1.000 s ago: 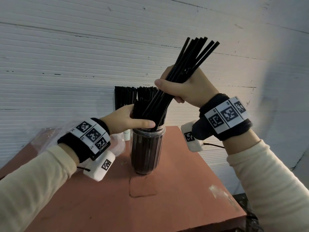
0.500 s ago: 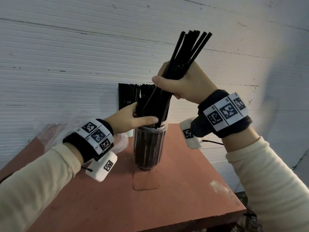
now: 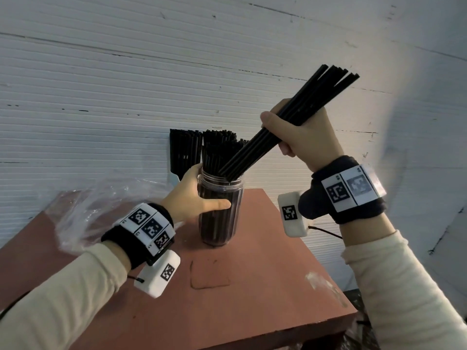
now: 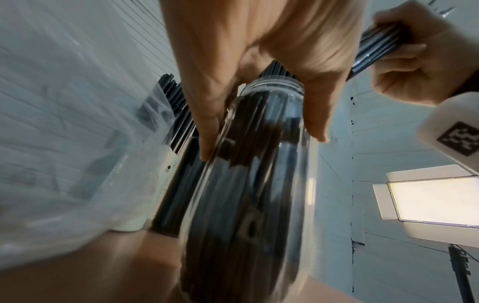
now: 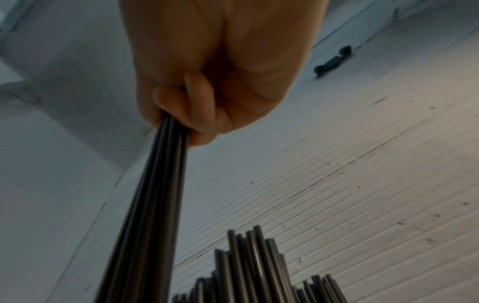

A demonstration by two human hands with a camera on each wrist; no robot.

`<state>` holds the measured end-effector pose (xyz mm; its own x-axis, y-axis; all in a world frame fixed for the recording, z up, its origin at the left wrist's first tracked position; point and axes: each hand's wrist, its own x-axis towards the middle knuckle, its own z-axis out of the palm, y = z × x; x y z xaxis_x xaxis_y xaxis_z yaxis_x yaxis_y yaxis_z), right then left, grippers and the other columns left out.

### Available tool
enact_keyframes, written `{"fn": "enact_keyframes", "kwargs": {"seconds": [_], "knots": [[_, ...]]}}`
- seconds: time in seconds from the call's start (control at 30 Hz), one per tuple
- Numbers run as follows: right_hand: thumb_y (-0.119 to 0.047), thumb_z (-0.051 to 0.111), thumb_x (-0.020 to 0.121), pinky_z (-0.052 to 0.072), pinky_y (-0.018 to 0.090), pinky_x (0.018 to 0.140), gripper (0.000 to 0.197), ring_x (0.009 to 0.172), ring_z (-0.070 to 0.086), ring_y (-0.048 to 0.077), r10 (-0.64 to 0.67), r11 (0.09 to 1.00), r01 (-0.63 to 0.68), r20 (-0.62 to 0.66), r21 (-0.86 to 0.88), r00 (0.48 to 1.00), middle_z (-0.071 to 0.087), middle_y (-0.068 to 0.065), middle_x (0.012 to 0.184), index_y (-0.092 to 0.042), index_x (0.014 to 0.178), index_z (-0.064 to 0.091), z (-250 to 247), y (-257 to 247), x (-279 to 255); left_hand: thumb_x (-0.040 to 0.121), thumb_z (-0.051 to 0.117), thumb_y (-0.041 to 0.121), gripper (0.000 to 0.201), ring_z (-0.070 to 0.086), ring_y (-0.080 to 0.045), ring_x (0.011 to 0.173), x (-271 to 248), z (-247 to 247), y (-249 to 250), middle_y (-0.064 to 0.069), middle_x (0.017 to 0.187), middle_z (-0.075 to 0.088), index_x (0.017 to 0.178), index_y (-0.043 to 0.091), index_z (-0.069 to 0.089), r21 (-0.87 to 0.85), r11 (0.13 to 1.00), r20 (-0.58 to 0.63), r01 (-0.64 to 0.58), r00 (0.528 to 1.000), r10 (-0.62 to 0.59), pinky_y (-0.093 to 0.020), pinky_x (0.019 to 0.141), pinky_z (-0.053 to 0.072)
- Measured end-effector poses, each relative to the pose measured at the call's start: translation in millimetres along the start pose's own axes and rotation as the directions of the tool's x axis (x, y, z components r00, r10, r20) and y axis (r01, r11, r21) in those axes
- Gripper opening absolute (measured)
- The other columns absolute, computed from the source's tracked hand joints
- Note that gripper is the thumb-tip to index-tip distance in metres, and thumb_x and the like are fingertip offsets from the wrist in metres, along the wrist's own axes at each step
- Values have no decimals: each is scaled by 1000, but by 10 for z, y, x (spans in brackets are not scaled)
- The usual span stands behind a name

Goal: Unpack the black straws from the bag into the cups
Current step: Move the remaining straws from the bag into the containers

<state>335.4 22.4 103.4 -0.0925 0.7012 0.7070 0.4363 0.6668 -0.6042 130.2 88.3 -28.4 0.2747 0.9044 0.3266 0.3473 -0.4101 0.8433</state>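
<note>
A clear plastic cup [image 3: 220, 213] packed with black straws stands on the red table [image 3: 265, 286]. My left hand [image 3: 195, 198] grips its upper wall, thumb across the front; the left wrist view shows my fingers [image 4: 210, 123] and thumb round the cup [image 4: 259, 205]. My right hand [image 3: 300, 132] grips a slanted bundle of black straws [image 3: 321, 94], whose lower ends dip into the cup's mouth. The right wrist view shows this fist [image 5: 207, 102] round the bundle [image 5: 155, 194]. A second cup of straws [image 3: 184, 150] stands behind, by the wall.
A crumpled clear plastic bag [image 3: 101, 210] lies on the table behind my left wrist. A white ribbed wall [image 3: 101, 97] rises directly behind the cups. The table's right edge [image 3: 328, 261] drops off beside my right arm. A bright light panel [image 4: 435, 201] shows in the left wrist view.
My left hand slid from the straw tops down onto the cup's wall. My right hand moved right and tilted the bundle flatter, its lower ends staying at the cup's mouth.
</note>
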Motion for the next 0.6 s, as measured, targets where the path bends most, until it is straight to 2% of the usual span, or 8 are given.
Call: {"fn": "enact_keyframes", "kwargs": {"seconds": [0.07, 0.1, 0.23, 0.37, 0.43, 0.53, 0.6], "knots": [[-13, 64, 90, 33, 19, 38, 25, 36, 42, 13, 46, 998, -45, -28, 33, 999, 56, -3, 48, 8, 77, 60, -36, 77, -33, 67, 87, 27, 92, 48, -8, 121, 23, 54, -5, 7, 133, 52, 142, 21, 33, -2, 1000, -39, 21, 999, -21, -29, 108, 34], [-13, 64, 90, 32, 19, 37, 24, 36, 42, 13, 63, 997, -62, -27, 52, 998, 57, -4, 49, 8, 77, 60, -40, 118, -49, 68, 85, 26, 89, 47, -7, 120, 37, 74, -4, 7, 133, 52, 141, 22, 34, 9, 1000, -50, 25, 998, -25, -26, 106, 33], [-12, 64, 89, 31, 18, 37, 27, 37, 40, 16, 124, 988, -123, -5, 91, 992, 57, -3, 51, 11, 77, 58, -35, 268, -108, 68, 85, 31, 79, 47, -8, 121, 110, 120, 2, 8, 131, 54, 134, 27, 41, 57, 998, -66, 24, 998, -20, -26, 104, 32], [-10, 63, 89, 29, 19, 38, 22, 38, 39, 17, 172, 979, -174, 27, 102, 985, 57, 1, 53, 7, 75, 60, -39, 388, -165, 70, 84, 26, 81, 48, -7, 118, 179, 178, -28, 10, 122, 55, 139, 20, 40, 36, 999, -108, 36, 994, -32, -22, 99, 30], [-9, 63, 89, 29, 20, 38, 19, 38, 39, 17, 196, 975, -198, 28, 105, 980, 56, 6, 56, 4, 74, 60, -59, 461, -191, 70, 84, 30, 85, 50, -10, 120, 248, 221, -70, 8, 126, 57, 141, 19, 39, 5, 998, -99, 61, 993, -60, -23, 100, 33], [-8, 63, 88, 28, 20, 38, 18, 38, 38, 17, 233, 967, -233, 13, 106, 972, 54, 12, 59, 1, 72, 60, -98, 599, -231, 62, 87, 44, 99, 48, -10, 124, 391, 294, -116, 9, 133, 55, 144, 24, 35, -18, 995, -50, 93, 994, -94, -32, 109, 34], [-8, 63, 87, 28, 20, 38, 19, 38, 38, 17, 261, 961, -261, 14, 96, 965, 53, 17, 62, 4, 73, 60, -131, 717, -261, 60, 88, 43, 102, 47, -10, 125, 492, 363, -122, 10, 135, 53, 145, 27, 33, -51, 993, -28, 105, 994, -106, -35, 111, 34]]}}
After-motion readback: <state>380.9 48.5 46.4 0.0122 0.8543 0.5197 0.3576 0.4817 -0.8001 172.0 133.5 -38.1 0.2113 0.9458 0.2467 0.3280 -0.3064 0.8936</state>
